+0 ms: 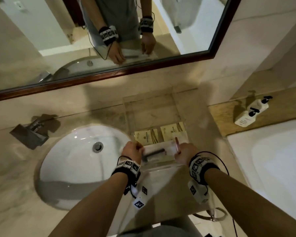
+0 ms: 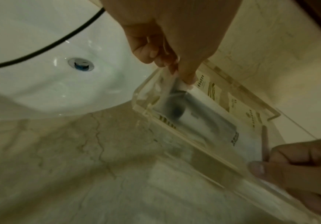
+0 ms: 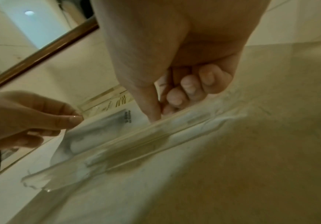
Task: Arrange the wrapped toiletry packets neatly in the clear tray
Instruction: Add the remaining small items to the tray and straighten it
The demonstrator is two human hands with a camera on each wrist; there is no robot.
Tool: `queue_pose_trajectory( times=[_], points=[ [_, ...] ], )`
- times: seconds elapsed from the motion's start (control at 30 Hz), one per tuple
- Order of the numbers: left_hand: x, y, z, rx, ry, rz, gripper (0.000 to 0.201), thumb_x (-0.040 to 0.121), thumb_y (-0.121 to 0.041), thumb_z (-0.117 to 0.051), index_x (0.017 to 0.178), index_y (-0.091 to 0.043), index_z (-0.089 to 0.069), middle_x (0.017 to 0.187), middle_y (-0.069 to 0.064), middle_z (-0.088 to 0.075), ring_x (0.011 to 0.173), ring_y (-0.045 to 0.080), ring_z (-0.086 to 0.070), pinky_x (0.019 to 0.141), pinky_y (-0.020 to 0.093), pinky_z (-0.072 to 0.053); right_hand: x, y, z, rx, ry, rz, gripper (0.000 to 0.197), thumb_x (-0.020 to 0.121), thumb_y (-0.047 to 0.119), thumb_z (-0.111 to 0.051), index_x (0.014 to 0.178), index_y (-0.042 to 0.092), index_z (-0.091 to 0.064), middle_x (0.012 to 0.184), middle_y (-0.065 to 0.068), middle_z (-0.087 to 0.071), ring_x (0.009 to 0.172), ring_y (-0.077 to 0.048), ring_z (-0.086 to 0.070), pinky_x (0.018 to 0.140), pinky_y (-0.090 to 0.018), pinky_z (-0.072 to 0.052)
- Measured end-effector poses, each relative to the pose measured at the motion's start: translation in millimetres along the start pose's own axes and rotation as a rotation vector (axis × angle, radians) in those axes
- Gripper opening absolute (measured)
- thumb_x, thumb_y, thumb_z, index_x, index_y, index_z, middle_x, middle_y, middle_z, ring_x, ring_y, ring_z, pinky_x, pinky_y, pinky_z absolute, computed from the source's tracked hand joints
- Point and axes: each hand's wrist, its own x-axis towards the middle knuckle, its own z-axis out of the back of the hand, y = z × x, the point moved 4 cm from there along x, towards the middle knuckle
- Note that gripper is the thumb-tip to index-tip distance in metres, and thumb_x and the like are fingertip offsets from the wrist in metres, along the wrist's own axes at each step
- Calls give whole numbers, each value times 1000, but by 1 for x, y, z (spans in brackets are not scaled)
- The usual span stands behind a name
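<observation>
Item: long translucent white wrapped packet with a dark slim object inside point(image 1: 158, 153), held across the near end of the clear rectangular acrylic tray point(image 1: 154, 106) on the beige marble counter point(image 1: 164, 189)

Location: inside the tray, just beside its near wall; two cream paper sachets with gold stripes point(image 1: 161, 134) lie flat side by side immediately beyond it; the far part of the tray shows only its bare floor

Left hand point(image 2: 167, 45): fingers curled, pinching the packet's left end at the tray's corner

Right hand point(image 3: 175, 72): thumb and curled fingers pinching the packet's right end, close to the near wall

Handling note (a judgement): the step is seating the packet square; lower both ends together so it lies parallel to the near wall, keep the soft film from creasing or riding up the wall, leave the sachets undisturbed, then release both pinches at once

Nearby: white oval basin point(image 1: 79, 161), left of the tray
</observation>
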Motion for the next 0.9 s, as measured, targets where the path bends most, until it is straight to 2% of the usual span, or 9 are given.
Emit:
queue_pose_trajectory(
  times=[0.1, 0.2, 0.27, 0.37, 0.5, 0.6, 0.7, 0.8, 0.9],
  points=[
    [-7, -12, -1, 1, -91, -73, 14, 88, -27, -64, 98, -18, -61, 102, -1, -50, 88, 17, -54, 79, 25, -42, 3, -5, 11, 38, 37, 21, 31, 86, 39, -53, 99, 13, -63, 96, -7, -67, 86, -24, -63, 76, -31, -53],
    [-15, -24, -12, 23, -63, -138, 13, 84, -33, -68, 88, -22, -61, 90, -7, -53, 81, 14, -54, 71, 23, -39, 9, 4, 14, 251, 71, 67, 24, 86, 30, -56, 78, 9, -66, 73, -5, -66, 66, -19, -62, 60, -25, -49],
    [-18, -29, -22, 51, -13, -144, 15, 83, -35, -69, 86, -23, -63, 88, -7, -54, 82, 14, -56, 71, 22, -40, 15, 13, 13, 385, 99, 95, 21, 84, 22, -59, 76, 6, -70, 65, -5, -69, 55, -15, -61, 52, -22, -48],
    [-17, -30, -29, 85, -4, -113, 17, 82, -35, -70, 90, -21, -64, 95, -3, -59, 88, 17, -57, 77, 26, -44, 26, 19, 14, 420, 94, 119, 20, 81, 17, -57, 68, 7, -70, 61, -7, -70, 50, -18, -63, 53, -25, -54],
    [-10, -35, -29, 107, 23, -84, 16, 81, -33, -72, 89, -21, -64, 98, -3, -58, 92, 18, -58, 76, 23, -39, 36, 16, 14, 427, 151, 148, 18, 82, 14, -56, 71, 6, -68, 54, -7, -67, 49, -22, -66, 55, -32, -57],
    [-9, -35, -31, 106, 30, -76, 19, 79, -33, -73, 90, -20, -64, 100, -1, -58, 93, 18, -58, 77, 23, -39, 40, 12, 13, 478, 203, 178, 16, 86, 15, -57, 77, 5, -66, 60, -14, -69, 54, -28, -69, 55, -39, -57],
    [-9, -34, -33, 88, 39, -73, 21, 78, -34, -74, 90, -20, -64, 101, -1, -58, 92, 18, -57, 80, 26, -43, 44, 10, 14, 517, 235, 185, 18, 89, 14, -57, 77, 3, -65, 63, -18, -68, 51, -28, -67, 47, -32, -54],
    [-9, -33, -29, 60, 41, -80, 18, 80, -35, -72, 88, -22, -64, 93, -5, -56, 84, 14, -54, 75, 25, -44, 44, 9, 21, 516, 189, 189, 23, 89, 14, -58, 72, 2, -67, 52, -9, -63, 43, -21, -59, 45, -26, -49],
    [-8, -25, -18, -25, -43, -39, 15, 84, -35, -67, 91, -24, -60, 87, -5, -62, 79, 14, -58, 72, 26, -47, 50, 4, 33, 518, 63, 135, 26, 88, 14, -56, 64, 7, -65, 45, 0, -58, 41, -15, -56, 45, -24, -46]
  ],
)
